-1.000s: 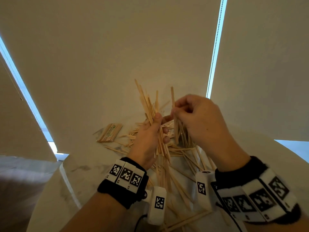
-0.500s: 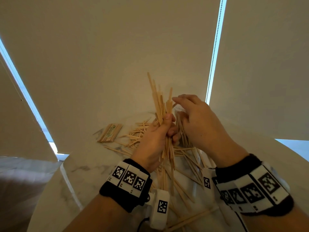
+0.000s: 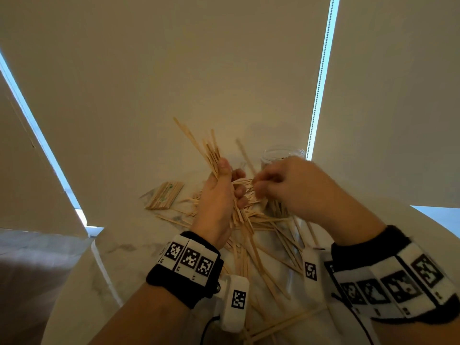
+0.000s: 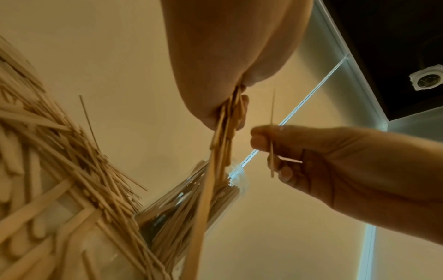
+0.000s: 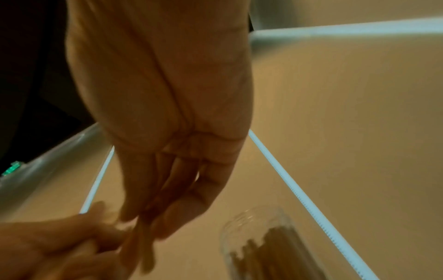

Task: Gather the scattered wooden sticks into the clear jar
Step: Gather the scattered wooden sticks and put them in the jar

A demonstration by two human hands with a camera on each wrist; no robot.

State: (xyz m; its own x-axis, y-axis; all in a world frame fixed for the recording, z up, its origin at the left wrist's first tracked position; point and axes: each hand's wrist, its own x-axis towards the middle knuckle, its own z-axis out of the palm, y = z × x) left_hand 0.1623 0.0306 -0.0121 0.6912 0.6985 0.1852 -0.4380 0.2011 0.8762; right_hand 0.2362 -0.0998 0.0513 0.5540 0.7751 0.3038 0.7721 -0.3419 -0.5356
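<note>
My left hand [image 3: 221,192] grips a bundle of thin wooden sticks [image 3: 202,150] that fans up and to the left above the table. The same bundle [image 4: 225,136] hangs below the fist in the left wrist view. Just to its right, my right hand [image 3: 286,185] pinches a single thin stick [image 4: 272,121] between thumb and fingers. The clear jar [image 3: 281,158] stands behind the right hand, partly hidden, with several sticks [image 4: 191,206] inside. Many loose sticks [image 3: 263,235] lie scattered on the white table under both hands.
A flat stack of wider wooden sticks [image 3: 165,198] lies on the table to the left of the pile. The marble-look table [image 3: 119,247] ends at a curved edge on the left. Closed blinds [image 3: 199,70] stand right behind the table.
The left hand's bundle has tilted from upright to leaning left. The right hand moved right and lower, uncovering the jar's rim, and now pinches one stick.
</note>
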